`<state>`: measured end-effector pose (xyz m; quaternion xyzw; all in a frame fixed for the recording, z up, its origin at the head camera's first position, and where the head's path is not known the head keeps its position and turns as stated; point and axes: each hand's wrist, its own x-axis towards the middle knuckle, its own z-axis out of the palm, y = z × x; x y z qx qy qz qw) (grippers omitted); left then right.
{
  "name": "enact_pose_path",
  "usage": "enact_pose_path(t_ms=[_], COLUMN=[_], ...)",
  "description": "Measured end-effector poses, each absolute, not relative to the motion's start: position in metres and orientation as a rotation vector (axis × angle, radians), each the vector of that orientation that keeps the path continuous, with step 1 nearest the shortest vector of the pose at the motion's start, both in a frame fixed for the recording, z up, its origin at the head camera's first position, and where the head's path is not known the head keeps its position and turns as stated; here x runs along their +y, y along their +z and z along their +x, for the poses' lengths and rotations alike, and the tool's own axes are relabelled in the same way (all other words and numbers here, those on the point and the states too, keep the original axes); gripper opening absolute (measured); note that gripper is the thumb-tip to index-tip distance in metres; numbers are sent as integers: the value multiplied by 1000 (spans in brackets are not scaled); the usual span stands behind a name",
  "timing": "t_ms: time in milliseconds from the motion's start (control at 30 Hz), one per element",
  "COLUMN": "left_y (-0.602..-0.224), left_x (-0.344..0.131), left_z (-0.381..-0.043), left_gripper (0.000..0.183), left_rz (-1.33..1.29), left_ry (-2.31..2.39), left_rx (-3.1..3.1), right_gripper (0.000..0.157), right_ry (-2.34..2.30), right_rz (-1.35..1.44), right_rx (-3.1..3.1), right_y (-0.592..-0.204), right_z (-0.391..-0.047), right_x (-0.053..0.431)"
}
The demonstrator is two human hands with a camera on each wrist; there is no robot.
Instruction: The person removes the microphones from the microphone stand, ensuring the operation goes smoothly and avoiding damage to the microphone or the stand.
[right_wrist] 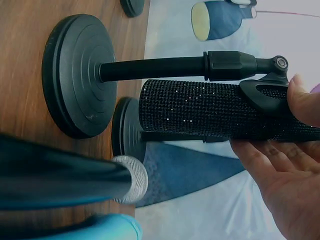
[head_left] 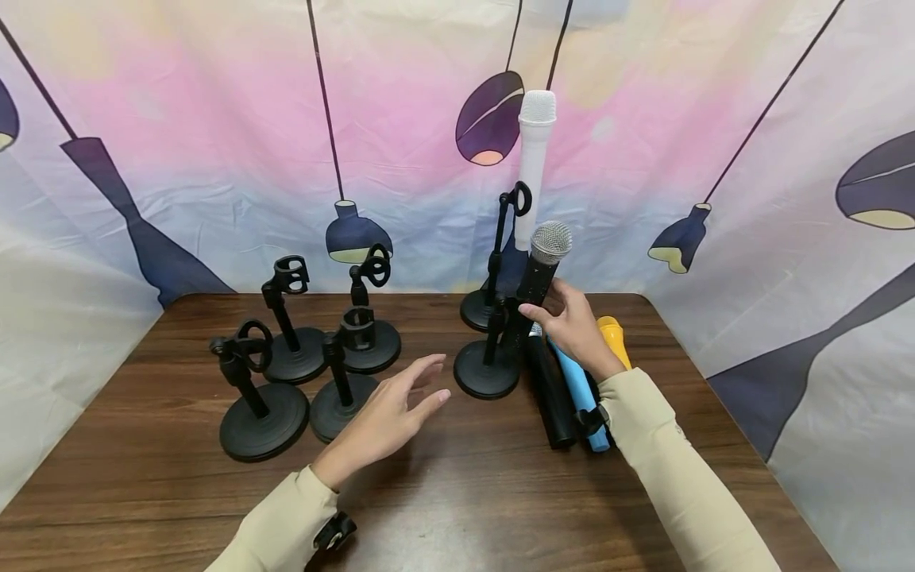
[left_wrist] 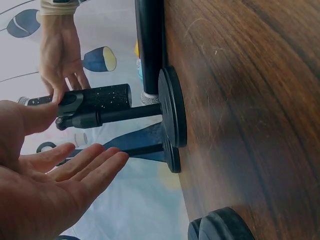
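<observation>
My right hand (head_left: pixel 575 330) grips a black, glitter-studded microphone (head_left: pixel 534 282) with a silver mesh head, thumb on one side and fingers on the other. The microphone stands tilted in the clip of a black desktop stand (head_left: pixel 486 370); in the right wrist view the clip's ring (right_wrist: pixel 265 97) goes round its studded body. My left hand (head_left: pixel 386 417) hovers over the table left of that stand, fingers extended and holding nothing. Just behind, a white microphone (head_left: pixel 532 163) rises upright at the clip of a second stand (head_left: pixel 477 310).
Lying to the right are a black microphone (head_left: pixel 550 397), a blue one (head_left: pixel 574 377) and a yellow one (head_left: pixel 613 338), partly hidden by my right arm. Several stands with bare clips, including a front one (head_left: pixel 264 421), occupy the wooden table's (head_left: pixel 157 492) left side. A printed curtain (head_left: pixel 422 103) hangs behind.
</observation>
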<state>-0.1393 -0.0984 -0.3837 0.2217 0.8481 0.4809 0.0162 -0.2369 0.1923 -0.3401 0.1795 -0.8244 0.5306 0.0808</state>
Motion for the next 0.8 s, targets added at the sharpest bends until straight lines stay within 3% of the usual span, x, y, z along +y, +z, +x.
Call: enact_pose_path(t_ms=[800], left_y=[-372], left_x=[-82], left_z=[-152], left_gripper=[71], left_rz=[704], left_ry=[1621], left_rx=[2638], right_gripper=[50], right_ry=[1597], right_rz=[642], right_rx=[-2465], right_y=[-346], right_z=[-206], right_x=[157])
